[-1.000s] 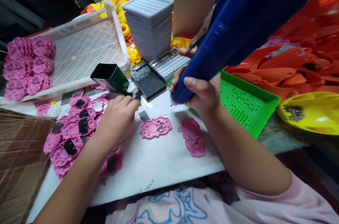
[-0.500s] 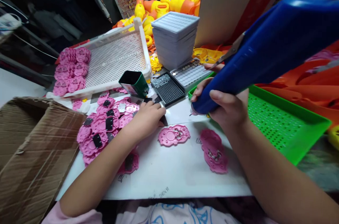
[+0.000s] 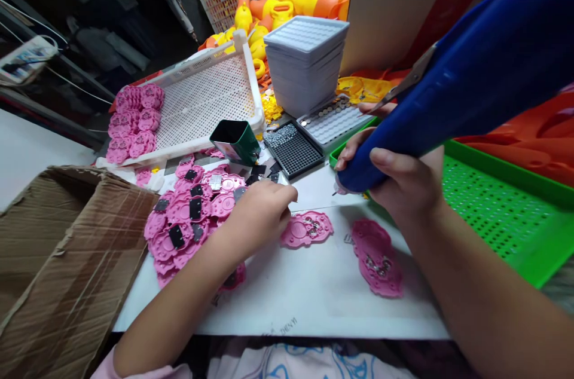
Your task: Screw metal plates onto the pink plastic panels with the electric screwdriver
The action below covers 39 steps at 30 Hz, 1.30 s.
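Note:
My right hand (image 3: 401, 185) is wrapped round the lower end of a big blue power tool (image 3: 452, 77), whose tip hangs just above the white board (image 3: 314, 289). My left hand (image 3: 262, 211) rests with its fingers curled at the left end of a pink plastic part (image 3: 309, 228) lying on the board; whether it pinches anything is hidden. A second pink part (image 3: 376, 256) lies to the right, below my right wrist. Left of my left hand sits a heap of pink parts (image 3: 188, 217) with small black pieces on them.
Behind stand a green tin (image 3: 235, 140), a black grid tray (image 3: 291, 149), a grey tray with round pieces (image 3: 334, 119), stacked grey trays (image 3: 307, 62) and a white crate (image 3: 197, 104) with pink parts. A green perforated tray (image 3: 493, 205) lies right, a cardboard box (image 3: 63, 253) left.
My left hand has moved right from the black pieces near the tin to the left end of the pink part. The camera view shifted; the blue tool stays in my right hand.

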Available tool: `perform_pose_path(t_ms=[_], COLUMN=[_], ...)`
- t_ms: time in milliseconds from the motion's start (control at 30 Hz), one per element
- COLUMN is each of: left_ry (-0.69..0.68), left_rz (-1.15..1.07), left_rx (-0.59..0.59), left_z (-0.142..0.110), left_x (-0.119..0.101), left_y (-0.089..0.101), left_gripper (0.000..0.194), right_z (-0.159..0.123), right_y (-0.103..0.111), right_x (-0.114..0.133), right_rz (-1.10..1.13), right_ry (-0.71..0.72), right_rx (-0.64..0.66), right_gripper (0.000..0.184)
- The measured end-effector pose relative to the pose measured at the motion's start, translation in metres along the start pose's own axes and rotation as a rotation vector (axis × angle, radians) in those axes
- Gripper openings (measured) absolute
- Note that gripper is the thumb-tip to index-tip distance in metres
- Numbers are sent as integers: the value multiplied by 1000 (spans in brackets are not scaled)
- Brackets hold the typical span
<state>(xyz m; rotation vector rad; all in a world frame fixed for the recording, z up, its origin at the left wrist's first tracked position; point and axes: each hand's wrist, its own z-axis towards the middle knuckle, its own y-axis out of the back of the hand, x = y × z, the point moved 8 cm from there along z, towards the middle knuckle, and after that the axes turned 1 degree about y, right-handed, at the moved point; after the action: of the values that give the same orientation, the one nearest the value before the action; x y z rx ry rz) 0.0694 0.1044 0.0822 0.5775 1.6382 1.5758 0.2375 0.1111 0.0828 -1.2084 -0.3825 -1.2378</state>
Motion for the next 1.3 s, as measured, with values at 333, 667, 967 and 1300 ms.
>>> perform_pose_path(t_ms=[333,667,967,1300], left_ry=[-262,-269,-243,-93], left_rz=[-145,-119,-164,-241], left_rx=[-315,-303,-210,-223], left_z=[-20,-28,-32,-29], left_x=[-42,-45,-40,-31], left_y=[5,-25,-42,-48], left_gripper=[18,19,12,13], right_z=[-1,-1,0,0], right_y=[5,2,2,1], right_x=[-5,1,-1,-1], right_rz=[-57,-25,16,-24], right_ry=[-80,-31,-47,-58], right_rx=[-41,-50,-98,-71], right_gripper=[34,31,55,57])
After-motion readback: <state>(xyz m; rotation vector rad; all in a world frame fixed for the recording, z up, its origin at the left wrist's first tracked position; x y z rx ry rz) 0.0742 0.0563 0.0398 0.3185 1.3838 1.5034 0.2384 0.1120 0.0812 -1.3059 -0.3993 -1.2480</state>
